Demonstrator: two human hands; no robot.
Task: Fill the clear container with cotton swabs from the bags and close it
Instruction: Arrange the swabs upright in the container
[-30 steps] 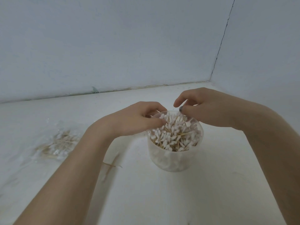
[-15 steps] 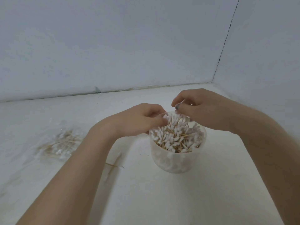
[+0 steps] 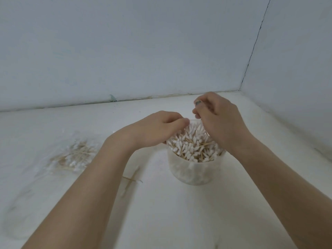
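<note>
A round clear container (image 3: 195,172) stands on the white surface, packed upright with white-tipped wooden cotton swabs (image 3: 193,145) that rise above its rim. My left hand (image 3: 158,129) rests at the container's left rim, fingers curled onto the swab tips. Over the far right rim hovers my right hand (image 3: 218,117), its thumb and fingers pinched on a thin swab stick. A clear plastic bag (image 3: 71,155) with several swabs lies flat to the left. No lid is in view.
Two loose swabs (image 3: 132,179) lie crossed on the surface just left of the container. Pale walls meet in a corner at the back right, close behind the container.
My right hand has lifted and drawn back from the swab tips, still pinched. My left hand has stayed at the left rim.
</note>
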